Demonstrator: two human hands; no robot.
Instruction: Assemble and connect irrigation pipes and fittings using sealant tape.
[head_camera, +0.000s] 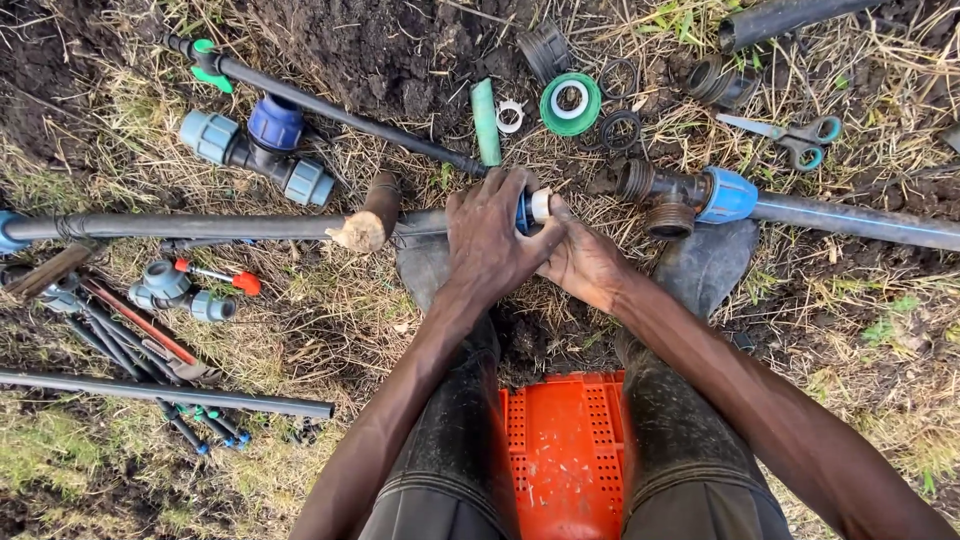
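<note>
The left hand (490, 240) lies over the end of a long black pipe (200, 227), its fingers (500, 195) curled down and closed around a blue fitting (522, 212) mounted there. The right hand (580, 262) comes in from the other side; its fingers are pinched narrowly on a small white ring (541, 205) at the mouth of that fitting, thumb pressed against the left hand. The pipe runs across the ground to the person's left, and the fitting sits just above the knees, between both hands.

Just to the right, apart from the hands, a dark threaded tee (668, 195) with a blue nut (728, 194) joins another black pipe (860, 220) leading off to the right edge. Beyond the hands lie a green roll of tape (570, 103), a green tube (485, 120), a few black rings (620, 130) and a pair of scissors (795, 137) with teal handles. On the left rest a blue-capped tee connector (255, 145), a smaller grey one (180, 290), a wooden handle (372, 215) and a bundle of thin black pipes (150, 390). An orange crate (565, 450) shows between the person's legs. All lies on dry grass and dark soil.
</note>
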